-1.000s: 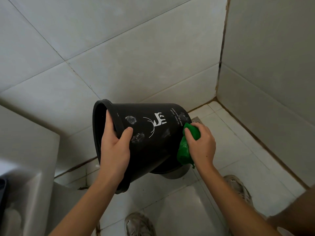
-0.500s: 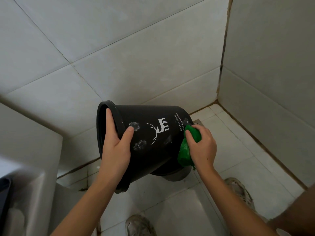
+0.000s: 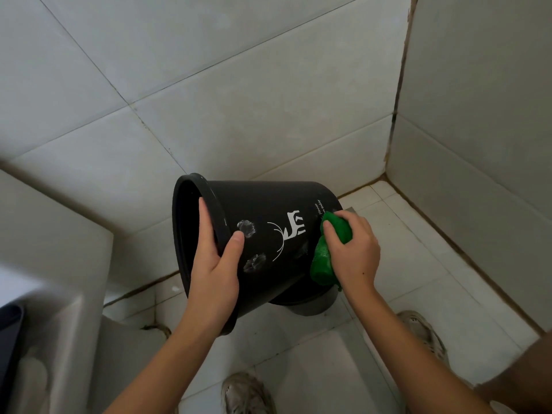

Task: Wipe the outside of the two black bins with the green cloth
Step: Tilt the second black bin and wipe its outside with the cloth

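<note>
A person holds a black plastic bin [image 3: 268, 210] tipped on its side in the air above a white tiled floor [image 3: 418, 264], in the corner of a room with pale tiled walls [image 3: 239, 100]. The bin's open mouth faces left and its base points right. The left hand [image 3: 215, 270] grips the bin's rim, fingers curled inside the mouth and thumb pressed on the outer wall. The right hand [image 3: 352, 252] is closed around a bunched green cloth [image 3: 322, 264], pressing it against the bin's outer wall close to the base. On that wall, between the two hands, are a white deer print [image 3: 294, 227] and a line of small white lettering, with three greyish smudges around the deer. A second dark round shape [image 3: 310, 306] shows just below the bin's base; what it is cannot be told. Below the bin, two light shoes [image 3: 248, 392] stand on the floor. A white fixture [image 3: 53, 294] sits left of the bin.
</note>
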`<state>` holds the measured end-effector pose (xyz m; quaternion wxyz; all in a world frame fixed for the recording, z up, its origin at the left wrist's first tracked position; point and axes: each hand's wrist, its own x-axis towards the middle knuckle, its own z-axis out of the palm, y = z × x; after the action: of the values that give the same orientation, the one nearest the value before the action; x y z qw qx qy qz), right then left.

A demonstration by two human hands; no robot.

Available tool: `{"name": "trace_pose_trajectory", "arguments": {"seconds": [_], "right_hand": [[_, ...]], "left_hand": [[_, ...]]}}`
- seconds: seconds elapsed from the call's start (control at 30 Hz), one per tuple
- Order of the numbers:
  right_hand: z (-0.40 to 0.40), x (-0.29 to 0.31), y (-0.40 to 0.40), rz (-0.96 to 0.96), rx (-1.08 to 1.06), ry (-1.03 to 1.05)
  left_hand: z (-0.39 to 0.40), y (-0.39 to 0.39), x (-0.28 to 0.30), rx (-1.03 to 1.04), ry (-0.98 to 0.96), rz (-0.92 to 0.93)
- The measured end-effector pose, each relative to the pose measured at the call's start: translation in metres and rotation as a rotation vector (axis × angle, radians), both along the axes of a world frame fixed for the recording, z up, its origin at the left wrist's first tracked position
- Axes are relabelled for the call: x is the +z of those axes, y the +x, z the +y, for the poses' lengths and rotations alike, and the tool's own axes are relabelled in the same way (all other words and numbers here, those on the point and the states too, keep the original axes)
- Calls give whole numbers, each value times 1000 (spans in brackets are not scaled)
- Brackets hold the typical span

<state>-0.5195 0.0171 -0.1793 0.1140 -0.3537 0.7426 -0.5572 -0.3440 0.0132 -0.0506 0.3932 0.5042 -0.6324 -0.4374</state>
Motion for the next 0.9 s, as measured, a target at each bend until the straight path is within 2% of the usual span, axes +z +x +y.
{"name": "trace_pose_trajectory", "arguments": {"seconds": [0.1, 0.3, 0.4, 0.53, 0.57, 0.63, 0.8, 0.9], "right_hand": [[2, 13, 11, 106, 24, -69], [9, 33, 55, 413, 239, -276], [-1, 28, 32, 382, 208, -207], [-21, 24, -4, 131, 15, 50], [-23, 24, -5, 119, -4, 76], [-18, 31, 6, 198, 27, 38], [5, 38, 42, 418, 291, -235], [-8, 26, 20, 359, 165, -152]], "left_hand": [[0, -3, 0, 7, 20, 20], [-10, 2, 4, 38, 56, 93], [-12, -1, 6, 37, 60, 113], [-11, -10, 9, 32, 94, 162], [-12, -11, 10, 33, 101, 170], [-14, -12, 11, 41, 112, 182], [-19, -6, 12, 44, 114, 180], [-17, -4, 11, 45, 113, 181]]}}
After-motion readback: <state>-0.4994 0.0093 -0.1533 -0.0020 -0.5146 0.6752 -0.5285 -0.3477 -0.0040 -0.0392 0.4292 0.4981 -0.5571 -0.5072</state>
